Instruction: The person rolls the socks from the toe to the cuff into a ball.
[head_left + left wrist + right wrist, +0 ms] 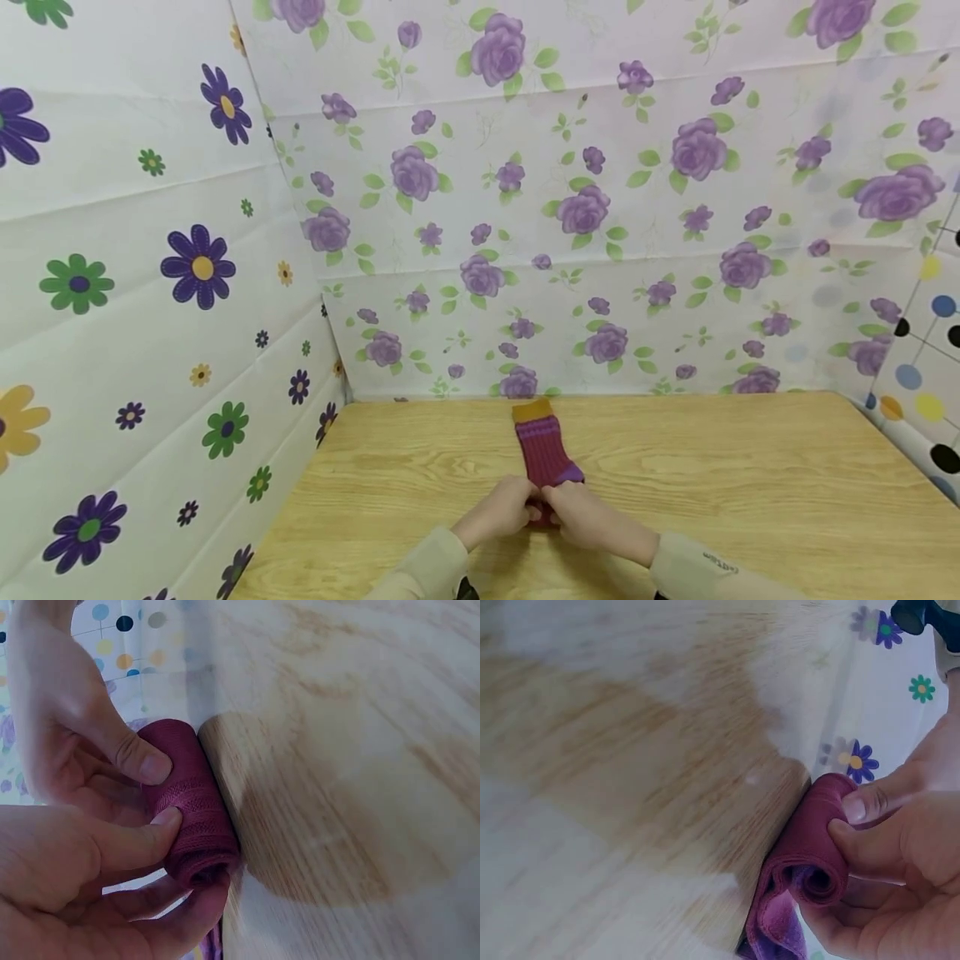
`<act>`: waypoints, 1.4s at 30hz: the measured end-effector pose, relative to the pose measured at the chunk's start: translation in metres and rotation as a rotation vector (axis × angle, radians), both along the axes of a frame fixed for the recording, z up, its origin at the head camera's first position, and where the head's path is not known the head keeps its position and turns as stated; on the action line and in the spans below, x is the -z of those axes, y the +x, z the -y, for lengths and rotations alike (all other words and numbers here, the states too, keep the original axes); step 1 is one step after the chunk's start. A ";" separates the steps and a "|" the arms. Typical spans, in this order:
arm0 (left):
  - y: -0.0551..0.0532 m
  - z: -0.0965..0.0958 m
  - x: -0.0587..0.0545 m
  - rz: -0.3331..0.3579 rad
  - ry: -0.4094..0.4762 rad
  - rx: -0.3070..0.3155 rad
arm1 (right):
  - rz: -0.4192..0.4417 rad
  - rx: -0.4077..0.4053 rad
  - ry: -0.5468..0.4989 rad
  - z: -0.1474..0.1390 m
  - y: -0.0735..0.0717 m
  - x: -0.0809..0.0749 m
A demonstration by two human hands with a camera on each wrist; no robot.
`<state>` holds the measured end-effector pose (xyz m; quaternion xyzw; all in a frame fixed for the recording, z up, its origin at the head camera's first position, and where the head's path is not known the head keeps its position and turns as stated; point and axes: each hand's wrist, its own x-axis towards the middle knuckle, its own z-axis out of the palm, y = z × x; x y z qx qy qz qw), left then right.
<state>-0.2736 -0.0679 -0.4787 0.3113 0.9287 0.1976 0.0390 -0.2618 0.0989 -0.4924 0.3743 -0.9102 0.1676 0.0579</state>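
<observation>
A burgundy sock (pixel 544 454) with an orange cuff and a purple heel lies lengthwise on the wooden table, cuff away from me. Its near end is wound into a tight roll (pixel 184 799), and the spiral end (pixel 819 883) of that roll faces the right wrist camera. My left hand (pixel 504 507) grips one end of the roll, thumb on top and fingers curled beneath. At the other end my right hand (pixel 588 518) holds it the same way. The two thumbs (pixel 874 838) sit close together on the roll. From above, the hands cover most of the rolled part.
The wooden table (pixel 720 475) reaches back to a wall sheet (pixel 645 275) printed with purple roses. Another sheet (pixel 135 333) with coloured daisies hangs on the left, and a dotted sheet (pixel 918 400) borders the right edge.
</observation>
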 end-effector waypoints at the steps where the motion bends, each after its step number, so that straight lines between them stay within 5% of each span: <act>1: -0.001 0.000 0.000 0.013 0.004 -0.002 | 0.007 0.008 -0.010 0.000 0.000 0.000; 10: 0.000 -0.006 -0.002 0.024 0.060 -0.053 | -0.001 0.046 -0.098 0.001 0.003 0.000; 16: 0.005 -0.010 -0.003 -0.095 0.073 -0.117 | 0.080 0.067 -0.183 0.001 -0.003 0.000; 26: 0.009 -0.013 -0.010 -0.133 -0.105 0.030 | 0.241 0.118 -0.305 -0.004 -0.016 0.000; 33: 0.007 -0.023 -0.009 -0.323 -0.289 0.090 | 0.339 0.226 -0.327 -0.007 -0.019 -0.004; 42: 0.005 -0.027 -0.007 -0.436 -0.306 0.101 | 0.349 0.306 -0.334 -0.007 -0.026 -0.004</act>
